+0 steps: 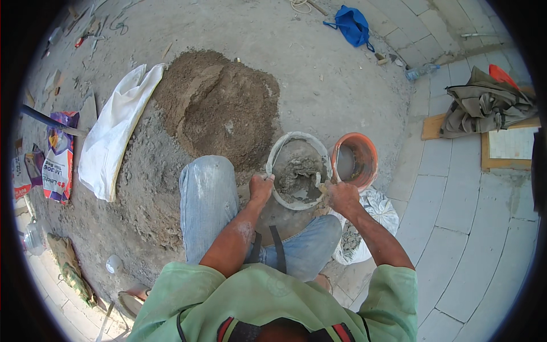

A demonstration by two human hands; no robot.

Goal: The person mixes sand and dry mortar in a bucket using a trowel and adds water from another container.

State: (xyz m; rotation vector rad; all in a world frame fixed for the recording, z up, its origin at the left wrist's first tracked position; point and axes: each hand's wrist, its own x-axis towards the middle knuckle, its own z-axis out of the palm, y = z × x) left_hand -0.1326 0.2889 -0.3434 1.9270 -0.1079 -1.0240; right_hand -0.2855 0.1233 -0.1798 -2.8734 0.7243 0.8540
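Between my knees stands a bucket with a pale, mortar-crusted rim [295,206]. Wet grey mortar [295,169] lies inside, heaped unevenly. My left hand [260,188] grips the rim on its left side. At the right side, my right hand [342,196] is closed around the handle of what looks like a trowel [318,179]. Its bent neck reaches over the rim into the bucket, and the mortar hides most of the blade. Touching this bucket on the right is an orange bucket [371,164], with a dull grey patch visible inside.
A brown sand pile [230,115] rises ahead, beside a grey heap [149,179] and a white woven sack [115,132]. A white plastic sack [378,209] sits by my right forearm. Block masonry [453,205] borders the right, with grey clothing [474,107] on it. A blue bag [352,25] lies farther off.
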